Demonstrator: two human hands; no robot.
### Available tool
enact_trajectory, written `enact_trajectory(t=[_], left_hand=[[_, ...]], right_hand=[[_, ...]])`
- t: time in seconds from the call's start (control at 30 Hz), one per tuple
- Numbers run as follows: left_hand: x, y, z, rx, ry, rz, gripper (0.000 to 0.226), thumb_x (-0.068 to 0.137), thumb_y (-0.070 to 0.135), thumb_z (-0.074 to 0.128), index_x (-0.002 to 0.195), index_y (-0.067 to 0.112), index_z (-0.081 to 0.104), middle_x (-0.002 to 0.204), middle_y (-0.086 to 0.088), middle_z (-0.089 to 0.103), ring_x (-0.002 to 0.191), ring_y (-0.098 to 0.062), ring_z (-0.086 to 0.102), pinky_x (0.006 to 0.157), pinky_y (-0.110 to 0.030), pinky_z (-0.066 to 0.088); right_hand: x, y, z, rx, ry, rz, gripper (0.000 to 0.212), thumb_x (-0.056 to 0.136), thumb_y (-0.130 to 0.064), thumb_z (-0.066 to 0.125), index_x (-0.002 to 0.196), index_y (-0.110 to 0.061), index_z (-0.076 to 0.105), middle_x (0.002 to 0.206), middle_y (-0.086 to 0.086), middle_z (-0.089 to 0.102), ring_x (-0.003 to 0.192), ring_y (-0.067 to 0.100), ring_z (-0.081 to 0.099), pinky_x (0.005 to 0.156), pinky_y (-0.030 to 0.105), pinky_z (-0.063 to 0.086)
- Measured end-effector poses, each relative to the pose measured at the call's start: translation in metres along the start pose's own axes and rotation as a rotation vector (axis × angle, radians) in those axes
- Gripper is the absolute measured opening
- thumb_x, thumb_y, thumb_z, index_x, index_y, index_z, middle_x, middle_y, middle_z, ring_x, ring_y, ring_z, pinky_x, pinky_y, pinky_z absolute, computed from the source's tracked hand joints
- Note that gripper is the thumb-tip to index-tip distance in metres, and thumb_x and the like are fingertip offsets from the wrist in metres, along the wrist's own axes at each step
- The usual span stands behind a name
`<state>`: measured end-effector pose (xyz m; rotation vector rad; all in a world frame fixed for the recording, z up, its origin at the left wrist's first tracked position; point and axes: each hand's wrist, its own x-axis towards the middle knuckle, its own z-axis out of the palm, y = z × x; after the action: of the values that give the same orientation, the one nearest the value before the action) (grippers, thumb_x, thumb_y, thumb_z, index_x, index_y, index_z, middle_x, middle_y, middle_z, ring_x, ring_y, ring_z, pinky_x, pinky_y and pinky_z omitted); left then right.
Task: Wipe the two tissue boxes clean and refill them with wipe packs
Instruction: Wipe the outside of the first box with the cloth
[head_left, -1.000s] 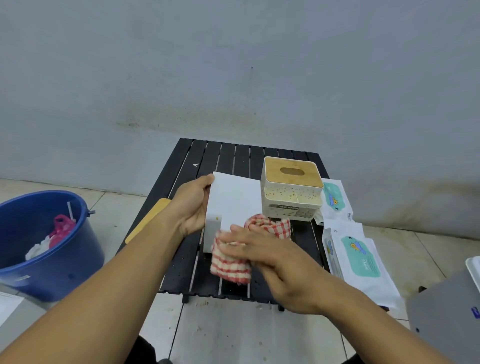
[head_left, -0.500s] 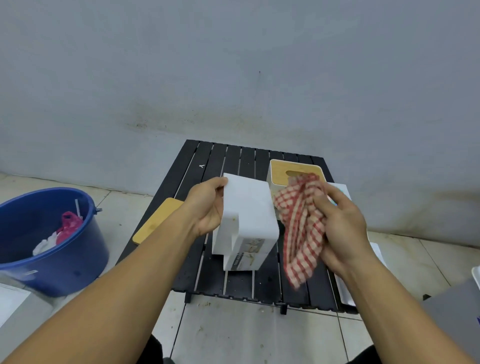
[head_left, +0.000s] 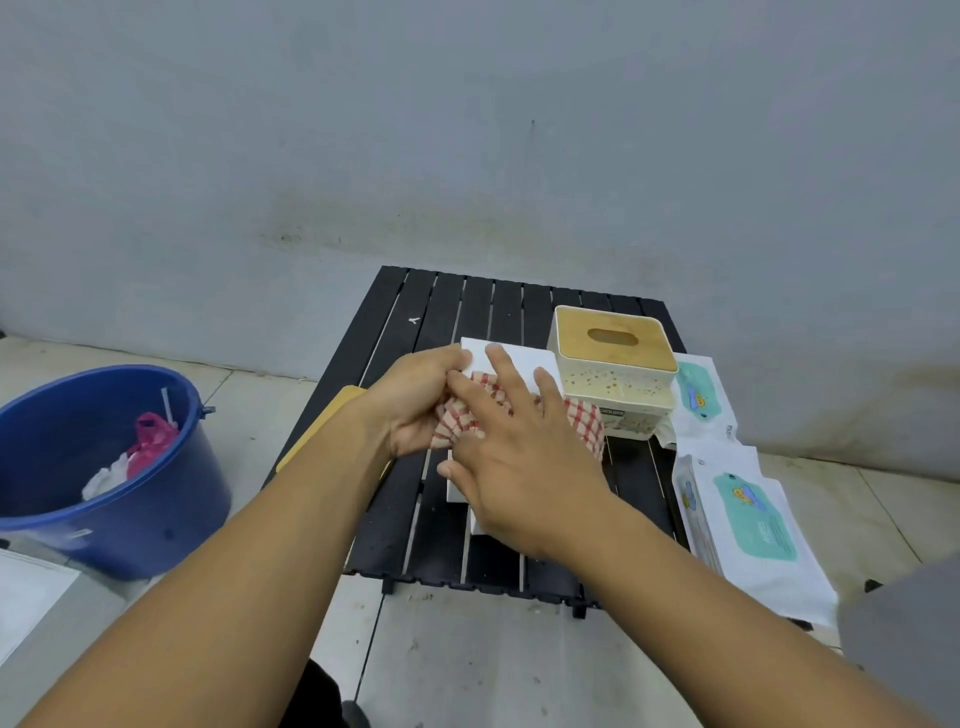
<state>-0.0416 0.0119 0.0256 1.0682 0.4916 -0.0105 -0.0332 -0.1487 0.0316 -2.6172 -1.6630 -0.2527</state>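
Red-checked cloth (head_left: 584, 421) lies under the flat, straight-fingered right hand (head_left: 519, 467), pressed onto the white tissue box (head_left: 519, 358) mid-desk (head_left: 415, 519) to wipe it; at the box's 9 o'clock the left hand (head_left: 415, 400) grips its side, likely steadying it. Wipe packs (head_left: 748, 509) wait at 3 o'clock, the bamboo-lidded box (head_left: 613, 374) at 1 o'clock

No lettering can be read. The dark label (head_left: 613, 411) on the tissue box (head_left: 613, 387) and the print on the wipe packs (head_left: 753, 519) are too blurred.
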Motion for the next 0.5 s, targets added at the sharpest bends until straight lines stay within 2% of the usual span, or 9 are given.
enact_trajectory(t=[0.07, 0.13, 0.17, 0.23, 0.27, 0.3, 0.33, 0.4, 0.5], left_hand=[[0.001, 0.001, 0.001, 0.012, -0.016, 0.002, 0.014, 0.107, 0.011, 0.046, 0.109, 0.008, 0.060, 0.094, -0.019, 0.068, 0.074, -0.026, 0.071, 0.067, -0.038, 0.063], [0.004, 0.000, 0.002, 0.036, 0.002, 0.013, 0.019, 0.107, 0.010, 0.045, 0.091, 0.012, 0.056, 0.076, -0.011, 0.061, 0.058, -0.019, 0.065, 0.052, -0.030, 0.059], [0.006, 0.000, 0.002, 0.051, 0.002, 0.025, 0.022, 0.107, 0.009, 0.044, 0.089, 0.013, 0.055, 0.074, -0.009, 0.059, 0.055, -0.017, 0.063, 0.048, -0.028, 0.056], [0.004, 0.000, 0.004, 0.093, -0.011, 0.040, 0.024, 0.108, 0.010, 0.041, 0.100, 0.008, 0.064, 0.085, -0.012, 0.067, 0.061, -0.021, 0.068, 0.049, -0.031, 0.059], [0.003, 0.000, 0.005, 0.111, -0.014, 0.045, 0.027, 0.109, 0.012, 0.040, 0.111, 0.007, 0.067, 0.096, -0.013, 0.071, 0.069, -0.025, 0.071, 0.055, -0.035, 0.063], [0.004, -0.001, 0.005, 0.125, -0.009, 0.045, 0.029, 0.110, 0.015, 0.040, 0.119, 0.006, 0.067, 0.105, -0.014, 0.073, 0.077, -0.029, 0.073, 0.064, -0.039, 0.065], [0.003, -0.002, 0.005, 0.131, -0.011, 0.046, 0.031, 0.111, 0.017, 0.040, 0.124, 0.006, 0.066, 0.113, -0.014, 0.074, 0.085, -0.032, 0.075, 0.072, -0.041, 0.065], [0.000, -0.003, 0.005, 0.163, -0.013, 0.044, 0.034, 0.112, 0.025, 0.043, 0.131, 0.007, 0.064, 0.122, -0.013, 0.075, 0.101, -0.035, 0.075, 0.086, -0.046, 0.063], [-0.009, -0.005, -0.006, 0.397, -0.129, -0.002, 0.043, 0.104, 0.045, 0.055, 0.132, 0.014, 0.066, 0.125, -0.008, 0.075, 0.117, -0.034, 0.071, 0.103, -0.052, 0.055]], right_hand=[[-0.002, 0.001, 0.008, 0.087, 0.040, 0.039, 0.041, 0.104, -0.044, 0.040, 0.101, -0.021, 0.074, 0.167, 0.009, 0.018, 0.155, 0.036, 0.000, 0.121, 0.062, 0.013], [-0.007, 0.006, 0.015, 0.225, 0.174, 0.039, 0.032, 0.102, -0.035, 0.048, 0.103, -0.017, 0.074, 0.161, 0.014, 0.031, 0.152, 0.033, 0.020, 0.120, 0.053, 0.027], [-0.010, 0.009, 0.016, 0.319, 0.254, 0.053, 0.026, 0.101, -0.029, 0.052, 0.107, -0.015, 0.073, 0.156, 0.012, 0.038, 0.146, 0.027, 0.032, 0.117, 0.044, 0.034], [-0.014, 0.017, 0.012, 0.537, 0.396, 0.151, 0.017, 0.101, -0.016, 0.055, 0.109, -0.016, 0.070, 0.143, -0.002, 0.045, 0.127, -0.001, 0.045, 0.105, 0.019, 0.042], [-0.016, 0.022, 0.008, 0.611, 0.455, 0.225, 0.018, 0.101, -0.011, 0.055, 0.109, -0.019, 0.069, 0.136, -0.010, 0.044, 0.119, -0.015, 0.043, 0.099, 0.008, 0.039], [-0.017, 0.028, 0.006, 0.657, 0.504, 0.308, 0.022, 0.100, -0.007, 0.055, 0.108, -0.022, 0.068, 0.132, -0.014, 0.044, 0.115, -0.021, 0.040, 0.097, 0.002, 0.035], [-0.019, 0.036, 0.005, 0.671, 0.537, 0.383, 0.024, 0.100, -0.005, 0.054, 0.108, -0.023, 0.067, 0.130, -0.014, 0.045, 0.113, -0.021, 0.040, 0.100, 0.004, 0.034], [-0.025, 0.049, 0.005, 0.682, 0.492, 0.476, 0.022, 0.102, -0.008, 0.053, 0.111, -0.023, 0.065, 0.130, -0.014, 0.050, 0.115, -0.009, 0.044, 0.105, 0.018, 0.039], [-0.034, 0.053, 0.006, 0.660, 0.350, 0.492, 0.023, 0.105, -0.016, 0.046, 0.122, -0.025, 0.059, 0.122, -0.014, 0.054, 0.107, 0.005, 0.049, 0.094, 0.029, 0.046]])
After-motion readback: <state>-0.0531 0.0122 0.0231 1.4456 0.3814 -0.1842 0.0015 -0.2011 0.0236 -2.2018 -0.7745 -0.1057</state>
